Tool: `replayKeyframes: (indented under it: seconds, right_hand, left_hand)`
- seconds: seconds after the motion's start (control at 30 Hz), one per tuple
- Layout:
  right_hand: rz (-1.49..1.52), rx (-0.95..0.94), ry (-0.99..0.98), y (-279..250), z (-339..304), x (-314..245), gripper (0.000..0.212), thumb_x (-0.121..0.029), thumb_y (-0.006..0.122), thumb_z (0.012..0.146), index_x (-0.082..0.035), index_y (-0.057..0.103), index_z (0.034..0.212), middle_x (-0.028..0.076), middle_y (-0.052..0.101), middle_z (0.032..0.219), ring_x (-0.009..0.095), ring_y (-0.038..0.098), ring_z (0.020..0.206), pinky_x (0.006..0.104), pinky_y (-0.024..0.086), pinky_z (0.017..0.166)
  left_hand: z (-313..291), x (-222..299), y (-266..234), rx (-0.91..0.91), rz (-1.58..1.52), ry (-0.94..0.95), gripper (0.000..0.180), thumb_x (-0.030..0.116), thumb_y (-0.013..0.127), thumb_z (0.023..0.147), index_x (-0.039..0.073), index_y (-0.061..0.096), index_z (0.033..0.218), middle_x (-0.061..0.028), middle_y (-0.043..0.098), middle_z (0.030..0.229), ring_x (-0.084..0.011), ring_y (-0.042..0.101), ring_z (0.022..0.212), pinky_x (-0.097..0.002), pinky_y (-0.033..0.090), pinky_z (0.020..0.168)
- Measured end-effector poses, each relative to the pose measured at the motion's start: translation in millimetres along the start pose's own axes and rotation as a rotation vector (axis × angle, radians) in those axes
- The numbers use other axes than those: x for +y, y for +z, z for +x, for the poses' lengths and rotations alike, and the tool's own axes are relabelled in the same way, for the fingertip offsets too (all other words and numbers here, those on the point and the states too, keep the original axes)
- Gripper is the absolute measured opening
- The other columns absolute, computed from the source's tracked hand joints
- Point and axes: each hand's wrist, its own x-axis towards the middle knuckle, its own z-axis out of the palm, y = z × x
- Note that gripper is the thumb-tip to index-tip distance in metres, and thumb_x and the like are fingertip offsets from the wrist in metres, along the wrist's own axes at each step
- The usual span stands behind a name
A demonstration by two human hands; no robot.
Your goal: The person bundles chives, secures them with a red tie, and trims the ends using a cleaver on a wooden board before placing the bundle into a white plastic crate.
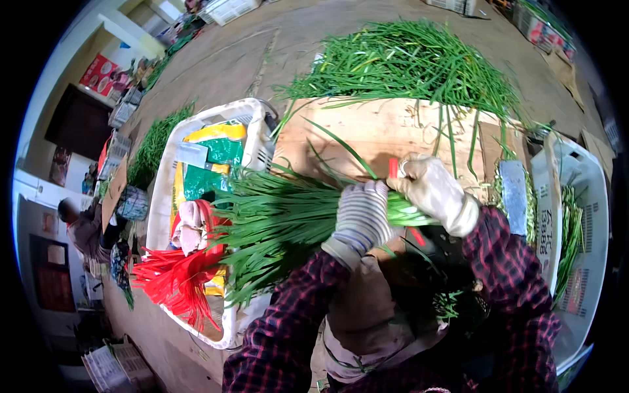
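A thick bunch of long green garlic chives lies across the near side of a wooden board, its leaves fanning out to the left. My left hand, in a striped knit glove, is closed around the bunch near its pale stem ends. At those ends my right hand, in a whitish glove, pinches a red strip that sticks up from its fingers. A piece of red also shows below the stems; whether it passes fully around them is hidden.
A white basket at left holds green and yellow packages, a pinkish cloth and many red strips. Loose chives are heaped beyond the board. At right are a grey metal plate and a white crate containing greens.
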Motion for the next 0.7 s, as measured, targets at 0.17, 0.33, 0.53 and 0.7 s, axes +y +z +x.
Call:
replayKeyframes:
  seconds: [0.17,0.33,0.53,0.7]
  right_hand:
    - [0.096,0.114,0.356,-33,-89,-33,0.02,-0.015,0.075,0.077,0.003,0.065,0.077,0.019,0.062,0.074,0.036,0.061,0.071,0.0411,0.048,0.064]
    - [0.131,0.183,0.534,-23,-101,1,0.034,-0.028,0.075,0.079,0.004,0.066,0.083,0.023,0.065,0.078,0.04,0.063,0.075,0.0419,0.05,0.067]
    - [-0.368,-0.022,0.24,-12,-99,50,0.018,-0.029,0.059,0.09,-0.015,0.069,0.094,0.01,0.061,0.064,0.027,0.064,0.06,0.0388,0.052,0.06]
    - [0.565,-0.022,1.076,-25,-47,48,0.026,-0.025,0.073,0.082,0.0,0.067,0.079,0.007,0.066,0.065,0.014,0.058,0.049,0.0279,0.046,0.044]
  left_hand:
    - [-37,59,7,-0.146,-0.086,0.032,0.1,0.043,0.085,0.054,0.0,0.042,0.133,-0.0188,0.056,0.118,-0.0338,0.052,0.114,-0.0449,0.037,0.102]
    - [-43,77,11,0.046,-0.015,0.036,0.114,0.037,0.087,0.051,0.011,0.028,0.146,-0.015,0.042,0.133,-0.0316,0.039,0.127,-0.0575,0.025,0.108]
    - [-49,85,17,0.034,0.25,0.09,0.099,0.045,0.081,0.057,0.007,0.04,0.138,-0.0133,0.039,0.138,-0.0329,0.032,0.133,-0.0607,0.021,0.11]
    - [-46,72,24,0.027,0.137,0.036,0.098,0.044,0.082,0.055,0.011,0.04,0.138,-0.0132,0.042,0.138,-0.0331,0.035,0.133,-0.0567,0.026,0.109]
